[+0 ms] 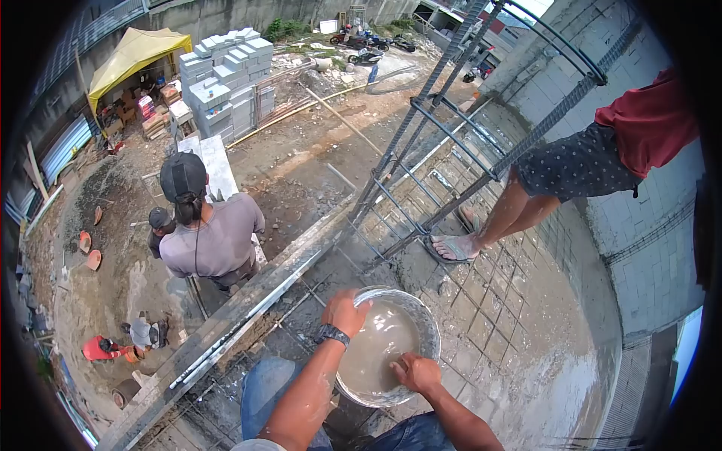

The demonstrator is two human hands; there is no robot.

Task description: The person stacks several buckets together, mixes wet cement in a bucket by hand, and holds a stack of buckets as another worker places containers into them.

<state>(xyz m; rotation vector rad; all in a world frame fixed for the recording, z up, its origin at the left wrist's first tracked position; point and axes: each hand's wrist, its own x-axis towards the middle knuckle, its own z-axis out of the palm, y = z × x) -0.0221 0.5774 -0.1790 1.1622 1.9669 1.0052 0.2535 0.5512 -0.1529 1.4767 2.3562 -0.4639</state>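
Head: left hand (347, 313) on bucket (432, 323)

liquid (385, 338): grey-brown | canopy (135, 59): yellow | shirt (648, 116): red | shorts (579, 167): dark, white-dotted | blocks (232, 79): pale grey

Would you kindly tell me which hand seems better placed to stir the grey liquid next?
Probably the right hand: it reaches over the grey liquid, while the left hand seems to hold the bucket's rim.

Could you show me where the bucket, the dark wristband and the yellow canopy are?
Bucket (431, 338): head view, on the inner wall above the liquid.
Dark wristband (333, 335): head view, on the band itself.
Yellow canopy (131, 60): head view, on the roof.
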